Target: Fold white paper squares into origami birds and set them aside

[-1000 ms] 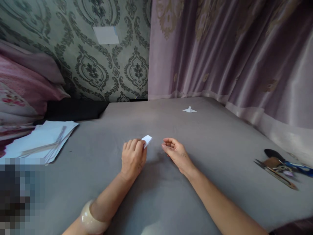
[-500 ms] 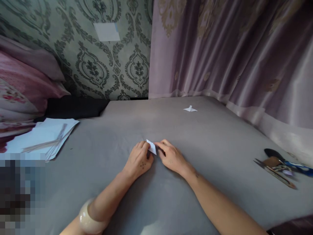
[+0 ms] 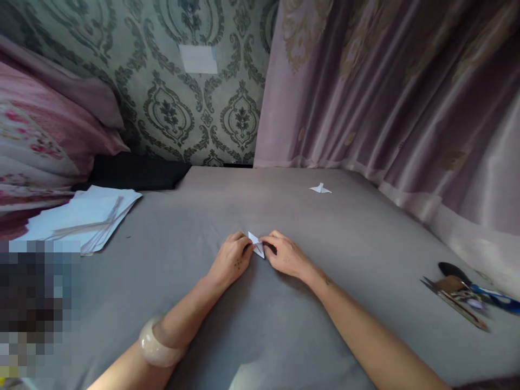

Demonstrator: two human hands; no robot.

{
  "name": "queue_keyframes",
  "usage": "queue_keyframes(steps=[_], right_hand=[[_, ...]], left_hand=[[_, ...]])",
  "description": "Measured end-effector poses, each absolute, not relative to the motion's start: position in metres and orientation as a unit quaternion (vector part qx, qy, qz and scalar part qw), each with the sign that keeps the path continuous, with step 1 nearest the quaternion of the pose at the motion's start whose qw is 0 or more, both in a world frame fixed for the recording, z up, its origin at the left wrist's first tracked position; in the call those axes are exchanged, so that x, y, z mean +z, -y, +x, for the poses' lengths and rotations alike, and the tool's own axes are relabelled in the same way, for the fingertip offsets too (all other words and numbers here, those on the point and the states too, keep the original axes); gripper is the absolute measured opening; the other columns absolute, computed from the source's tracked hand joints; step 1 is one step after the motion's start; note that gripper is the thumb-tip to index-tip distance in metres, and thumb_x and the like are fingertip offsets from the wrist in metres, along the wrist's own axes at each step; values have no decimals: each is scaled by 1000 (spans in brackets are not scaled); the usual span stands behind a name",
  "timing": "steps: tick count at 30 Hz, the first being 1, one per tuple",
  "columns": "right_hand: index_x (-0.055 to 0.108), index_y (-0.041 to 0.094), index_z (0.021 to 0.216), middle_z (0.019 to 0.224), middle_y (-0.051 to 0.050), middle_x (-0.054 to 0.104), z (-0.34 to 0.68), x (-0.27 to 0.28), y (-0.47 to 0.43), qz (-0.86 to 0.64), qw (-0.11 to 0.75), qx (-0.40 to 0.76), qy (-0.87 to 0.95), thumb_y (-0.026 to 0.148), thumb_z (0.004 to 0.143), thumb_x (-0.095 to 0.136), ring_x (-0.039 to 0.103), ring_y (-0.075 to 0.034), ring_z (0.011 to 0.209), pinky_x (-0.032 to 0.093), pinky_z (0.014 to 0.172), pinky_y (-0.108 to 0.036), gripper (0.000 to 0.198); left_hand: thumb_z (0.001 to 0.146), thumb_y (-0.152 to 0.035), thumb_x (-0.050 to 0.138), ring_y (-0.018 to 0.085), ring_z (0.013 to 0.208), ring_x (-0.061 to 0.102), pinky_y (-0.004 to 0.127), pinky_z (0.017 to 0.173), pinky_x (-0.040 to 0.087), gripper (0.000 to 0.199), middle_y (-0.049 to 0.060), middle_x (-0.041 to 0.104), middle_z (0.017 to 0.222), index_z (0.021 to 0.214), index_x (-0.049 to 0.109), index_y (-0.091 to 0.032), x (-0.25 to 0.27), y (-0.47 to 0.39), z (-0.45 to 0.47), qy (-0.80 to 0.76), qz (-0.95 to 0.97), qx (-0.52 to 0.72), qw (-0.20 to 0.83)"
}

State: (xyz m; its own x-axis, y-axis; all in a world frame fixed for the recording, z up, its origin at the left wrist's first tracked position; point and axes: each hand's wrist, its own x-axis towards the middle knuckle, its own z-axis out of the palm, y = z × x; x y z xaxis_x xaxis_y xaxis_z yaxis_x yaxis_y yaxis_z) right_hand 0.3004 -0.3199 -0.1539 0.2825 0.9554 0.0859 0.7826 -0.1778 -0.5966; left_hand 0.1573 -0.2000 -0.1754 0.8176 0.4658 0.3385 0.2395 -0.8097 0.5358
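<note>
a small, pointed folded white paper, apparently part-folded, is pinched in the fingertips of the left hand and the right hand, over a grey cloth-covered surface. well beyond lies a winged white paper shape, seemingly finished.

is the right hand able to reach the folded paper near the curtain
Probably yes: nothing visible stands between the right hand and that folded paper, though the hand is touching another paper piece.
</note>
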Motion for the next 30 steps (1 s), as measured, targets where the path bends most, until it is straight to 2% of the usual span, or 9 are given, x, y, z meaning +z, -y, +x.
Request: queue_keyframes(steps=[6, 12, 16, 19, 22, 26, 30], right_hand=[[73, 19, 90, 88, -5, 67, 319, -156, 293, -743, 290, 189, 572, 25, 86, 54, 58, -15, 79, 42, 76, -27, 20], [73, 17, 78, 70, -2, 68, 327, -159, 277, -752, 282, 232, 549, 28, 77, 59, 57, -14, 63, 41, 61, -24, 17], [71, 16, 72, 64, -1, 65, 329, -157, 272, -763, 273, 240, 535, 28, 73, 62, 53, -12, 57, 38, 56, -23, 14], [69, 16, 73, 64, -1, 64, 324, -157, 274, -774, 273, 228, 524, 28, 72, 63, 52, -12, 57, 37, 56, -24, 13], [68, 17, 79, 70, -2, 64, 318, -160, 279, -781, 283, 206, 517, 28, 76, 61, 53, -13, 63, 38, 61, -26, 13], [66, 19, 83, 82, -3, 63, 311, -164, 287, -780, 306, 186, 513, 26, 79, 59, 53, -14, 73, 39, 70, -27, 11], [63, 19, 80, 82, -1, 60, 309, -166, 293, -770, 335, 200, 506, 26, 77, 60, 52, -14, 72, 39, 71, -27, 7]], left_hand=[[81, -18, 55, 18, 76, 59, 30, 73, 47, 16, 7, 60, 79, 71, 66, -16, -171, 201, 160, -277, 874, 254, 309], [78, -15, 58, 18, 75, 56, 33, 75, 47, 13, 6, 57, 77, 66, 63, -16, -183, 198, 165, -303, 857, 277, 311], [76, -14, 60, 19, 77, 54, 36, 78, 47, 9, 5, 55, 78, 67, 62, -15, -188, 198, 166, -308, 852, 287, 311], [76, -15, 62, 21, 84, 53, 39, 82, 45, 2, 7, 55, 84, 74, 63, -14, -190, 200, 165, -314, 847, 295, 311], [74, -15, 66, 23, 90, 52, 40, 85, 44, 6, 9, 55, 90, 79, 64, -14, -192, 201, 165, -319, 842, 297, 317], [71, -13, 67, 22, 89, 53, 39, 84, 44, 4, 8, 55, 89, 75, 66, -14, -191, 199, 168, -330, 832, 291, 338], [70, -14, 66, 21, 85, 55, 36, 80, 44, 1, 8, 57, 86, 71, 68, -14, -183, 198, 168, -333, 822, 277, 370]])
